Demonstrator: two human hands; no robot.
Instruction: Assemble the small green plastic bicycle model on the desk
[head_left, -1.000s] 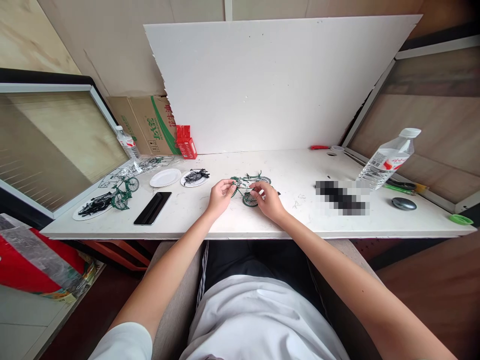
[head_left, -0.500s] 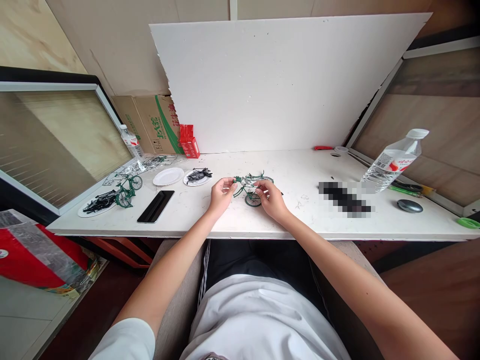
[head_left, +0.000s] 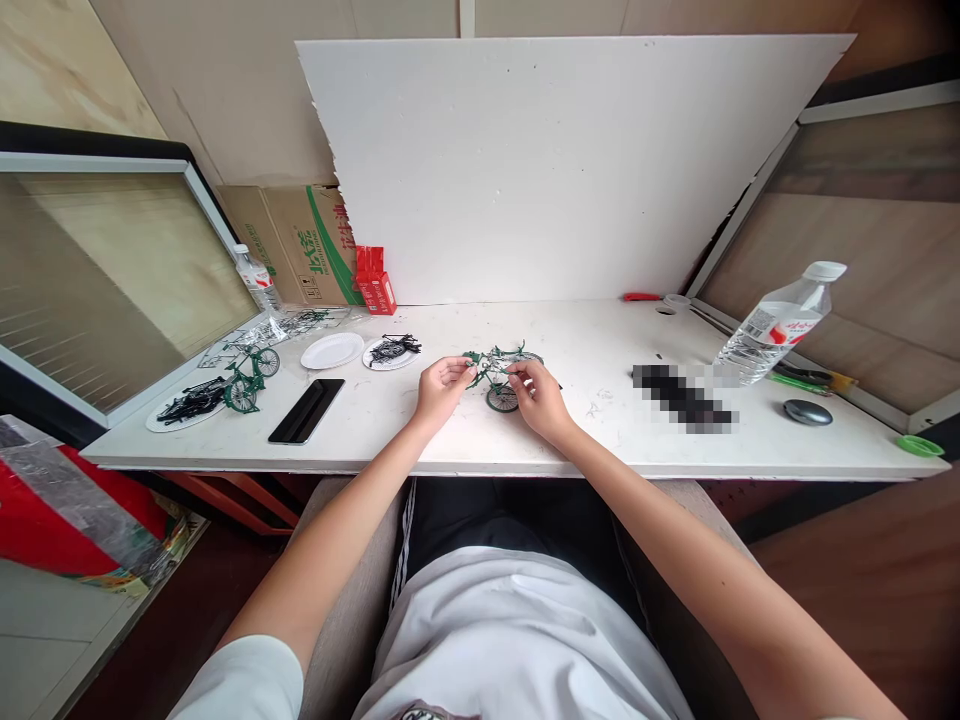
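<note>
Green model bike [head_left: 497, 379] mid-table, between 2 hands. Left hand [head_left: 442, 387]: thumb and fingertips pinched together on its left end. Right hand [head_left: 540, 397]: fingers curled in at the frame (firm hold or mere touch, cannot tell). Far left, carton [head_left: 291, 240] reads 花生油 in red. Beside it, red box [head_left: 375, 283], print too small. Left bottle [head_left: 257, 280], right bottle [head_left: 780, 325]: red-and-white labels, illegible.
</note>
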